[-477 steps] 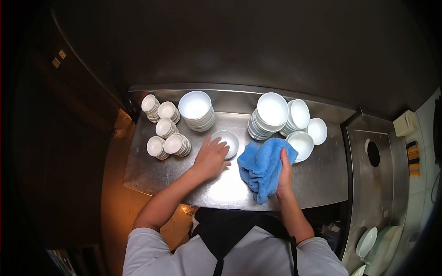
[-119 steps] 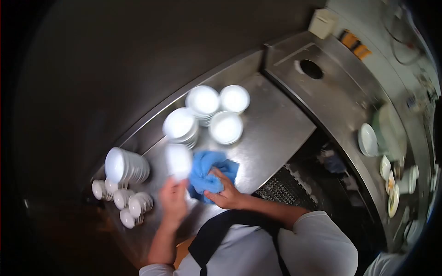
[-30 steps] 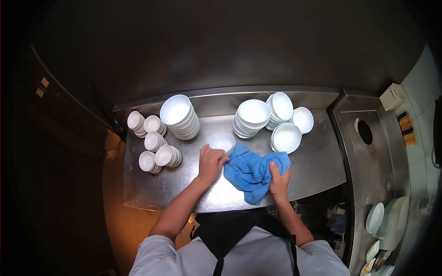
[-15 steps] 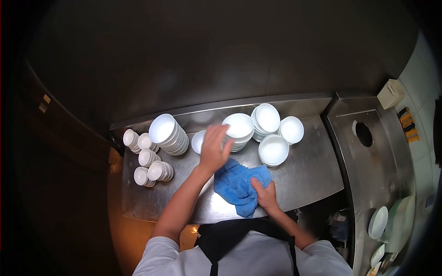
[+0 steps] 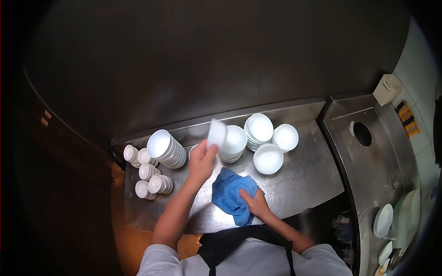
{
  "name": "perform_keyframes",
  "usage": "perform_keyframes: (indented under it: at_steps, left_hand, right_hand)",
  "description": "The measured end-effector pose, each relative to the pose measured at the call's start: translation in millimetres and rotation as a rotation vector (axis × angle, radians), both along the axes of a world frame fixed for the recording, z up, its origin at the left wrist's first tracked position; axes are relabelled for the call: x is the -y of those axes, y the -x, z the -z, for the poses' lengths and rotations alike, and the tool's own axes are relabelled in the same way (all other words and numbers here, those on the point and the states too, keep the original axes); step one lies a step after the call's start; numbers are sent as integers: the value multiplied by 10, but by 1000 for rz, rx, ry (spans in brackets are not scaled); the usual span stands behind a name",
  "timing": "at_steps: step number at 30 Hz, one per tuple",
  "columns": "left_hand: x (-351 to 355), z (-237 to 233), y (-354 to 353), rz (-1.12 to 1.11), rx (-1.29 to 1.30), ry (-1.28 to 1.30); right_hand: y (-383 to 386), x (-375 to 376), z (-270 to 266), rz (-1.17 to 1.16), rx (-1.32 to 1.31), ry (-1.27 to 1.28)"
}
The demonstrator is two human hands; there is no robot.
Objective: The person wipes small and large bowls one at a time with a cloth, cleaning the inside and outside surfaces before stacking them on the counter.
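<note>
Left hand (image 5: 201, 161) at frame centre, fingers clamped on a small white ceramic bowl (image 5: 216, 134) lifted above the stainless steel counter (image 5: 304, 172), right hand (image 5: 254, 203) just below, fingers spread flat on a crumpled blue cloth (image 5: 231, 192)

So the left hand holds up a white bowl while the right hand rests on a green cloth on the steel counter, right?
Not quite: the head view shows the cloth is blue, not green. The rest stands: the left hand holds up a white bowl and the right hand rests on the cloth on the steel counter.
</note>
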State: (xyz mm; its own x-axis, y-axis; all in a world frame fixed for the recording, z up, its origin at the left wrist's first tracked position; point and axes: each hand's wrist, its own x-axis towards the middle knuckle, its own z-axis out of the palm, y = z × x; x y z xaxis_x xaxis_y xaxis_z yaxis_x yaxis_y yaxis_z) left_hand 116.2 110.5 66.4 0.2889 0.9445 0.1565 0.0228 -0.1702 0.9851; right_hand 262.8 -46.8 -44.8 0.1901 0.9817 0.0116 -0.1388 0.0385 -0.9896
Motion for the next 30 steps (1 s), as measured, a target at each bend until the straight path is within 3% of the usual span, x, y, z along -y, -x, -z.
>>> perform_keyframes:
  at_steps: [3,6,8,10,11,13,16,17,18,20,23,26,27,29,30]
  left_hand:
    - [386,-84,225,55,309,160]
    - [718,279,342,58,160,199]
    - [1042,504,316,115,-125,-63]
    - [1086,646,484,241,-188,93]
    - [1078,688,547,300,-218,172]
    - [1219,391,583,314,30,269]
    - [1240,328,573,238,350,206]
    - [1211,370,543,167,448,214]
    - [1175,424,528,94,549,227]
    - [1089,636,602,11,213,86]
    - [1003,853,803,45,-304,-211]
    - [1036,270,819,327,-465,4]
    - [1023,178,853,431,-398,69]
    - [996,219,944,542,3,182]
    - [980,273,990,589,206,233]
  right_hand:
    - [74,115,-71,150,-124,33]
    - [363,70,-164,184,113,-362]
    - [484,-92,-422,111,628,-428]
    - [401,-343,-674,164,845,-513]
    - [350,-450,-752,80,574,-376]
    - [296,-559,-832,-85,32,-79]
    - [398,-684,-564,-19,-528,197]
    - [588,-570,-589,148,-443,121]
    - [730,-493,-555,188,-108,-85]
    - [909,-316,-458,245,562,-476]
    - [834,-425,-666,-60,715,-425]
    - [511,-711,-791,-323,478,-38]
    - [405,-764,-794,-379,128,34]
    - [213,-828,-761,-468,-579,170]
    - [209,-857,-777,-470,-573,168]
